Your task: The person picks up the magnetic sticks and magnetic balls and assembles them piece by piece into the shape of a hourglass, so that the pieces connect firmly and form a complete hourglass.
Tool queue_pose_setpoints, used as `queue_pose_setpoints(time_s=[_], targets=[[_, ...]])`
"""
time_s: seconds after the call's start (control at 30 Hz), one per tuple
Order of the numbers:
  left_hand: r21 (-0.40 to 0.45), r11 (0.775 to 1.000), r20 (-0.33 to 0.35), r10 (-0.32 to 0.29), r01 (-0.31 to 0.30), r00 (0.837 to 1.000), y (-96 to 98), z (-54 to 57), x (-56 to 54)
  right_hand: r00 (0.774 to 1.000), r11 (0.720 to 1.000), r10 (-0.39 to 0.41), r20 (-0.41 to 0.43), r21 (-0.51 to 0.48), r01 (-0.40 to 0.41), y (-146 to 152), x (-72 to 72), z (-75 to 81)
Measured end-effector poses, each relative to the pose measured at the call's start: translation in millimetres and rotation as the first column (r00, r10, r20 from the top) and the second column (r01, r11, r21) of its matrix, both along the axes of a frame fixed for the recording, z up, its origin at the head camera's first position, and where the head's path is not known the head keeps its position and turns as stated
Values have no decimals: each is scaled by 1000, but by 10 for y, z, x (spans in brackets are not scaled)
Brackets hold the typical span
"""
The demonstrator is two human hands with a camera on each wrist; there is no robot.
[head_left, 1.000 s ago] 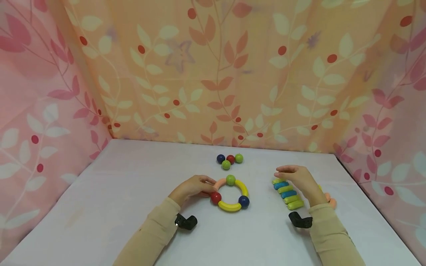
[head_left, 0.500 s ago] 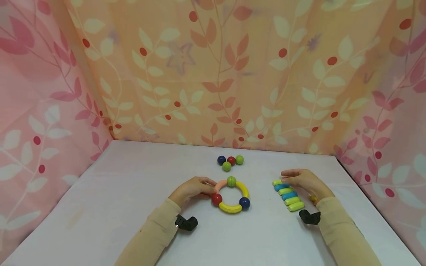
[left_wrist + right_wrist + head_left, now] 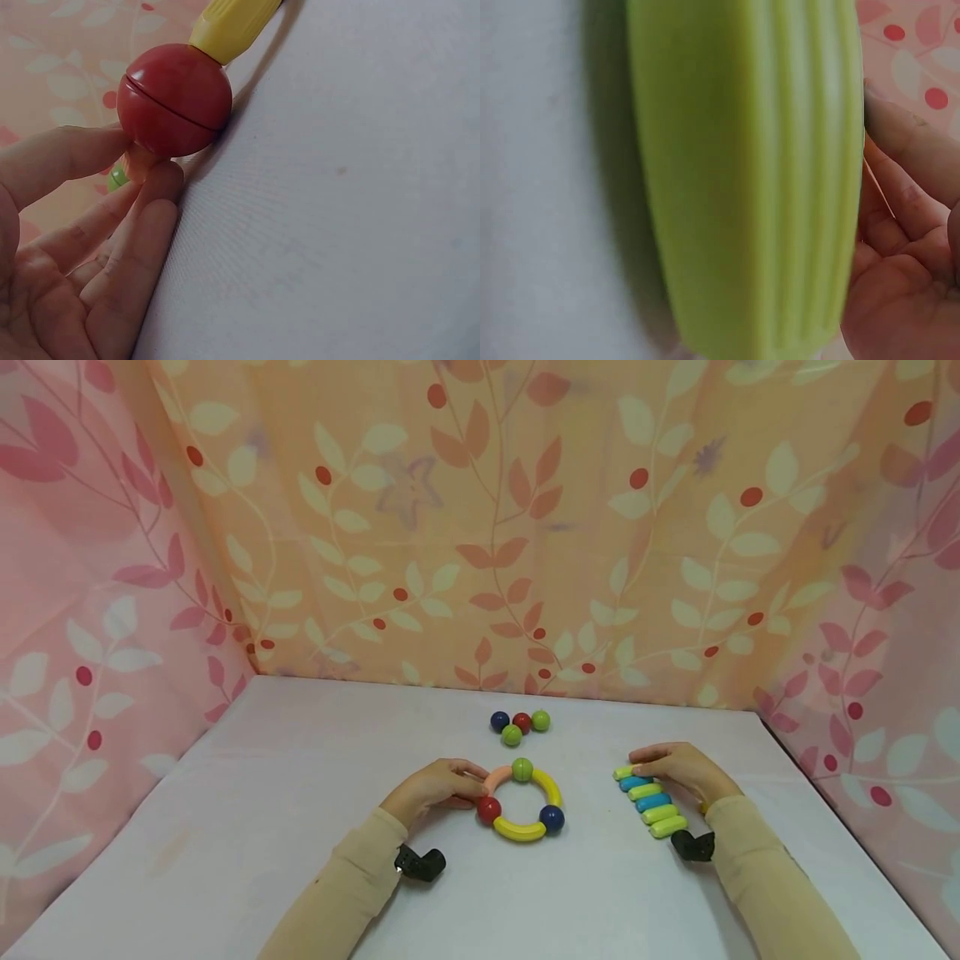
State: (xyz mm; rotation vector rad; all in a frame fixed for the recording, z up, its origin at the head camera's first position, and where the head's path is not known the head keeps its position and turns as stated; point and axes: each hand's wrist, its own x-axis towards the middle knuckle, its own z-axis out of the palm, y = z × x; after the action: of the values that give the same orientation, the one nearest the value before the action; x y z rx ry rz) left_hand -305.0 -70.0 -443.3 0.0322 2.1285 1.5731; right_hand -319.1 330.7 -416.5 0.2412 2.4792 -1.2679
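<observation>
My left hand (image 3: 435, 789) pinches a toy ring at its left side, with thumb and fingertips around the orange curved piece (image 3: 497, 778). The thumb tip meets the red ball (image 3: 176, 97) in the left wrist view. Yellow curved pieces (image 3: 519, 832), a green ball (image 3: 522, 769) and a blue ball (image 3: 552, 818) make up the rest of the ring. My right hand (image 3: 686, 768) reaches over the far end of a row of green and blue curved pieces (image 3: 652, 802), fingers loosely extended at the farthest green piece (image 3: 623, 772). A near green piece (image 3: 750, 180) hides part of that hand in the right wrist view.
Several loose balls (image 3: 521, 722), blue, red and green, lie beyond the ring on the white table (image 3: 315, 760). A yellow piece (image 3: 703, 807) peeks out by the right wrist, mostly hidden. Patterned curtains (image 3: 480, 527) surround the table at the back and sides.
My right hand has shifted right and slightly toward me, then a little back left over the far end of the row. It now covers the orange pieces beyond it. The left hand stays at the ring.
</observation>
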Motion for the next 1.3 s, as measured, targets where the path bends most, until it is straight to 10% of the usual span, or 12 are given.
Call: queue_pose_setpoints(time_s=[0.67,1.3], targets=[[10,1000,-3,3,-3,1000,-9,34,4,972,958,204,-114,225,-175,-165,-126,84],[0,1000,-1,-7,7,1000,3,30,26,955,972,155,-252,-132,-193,-1237,71,97]])
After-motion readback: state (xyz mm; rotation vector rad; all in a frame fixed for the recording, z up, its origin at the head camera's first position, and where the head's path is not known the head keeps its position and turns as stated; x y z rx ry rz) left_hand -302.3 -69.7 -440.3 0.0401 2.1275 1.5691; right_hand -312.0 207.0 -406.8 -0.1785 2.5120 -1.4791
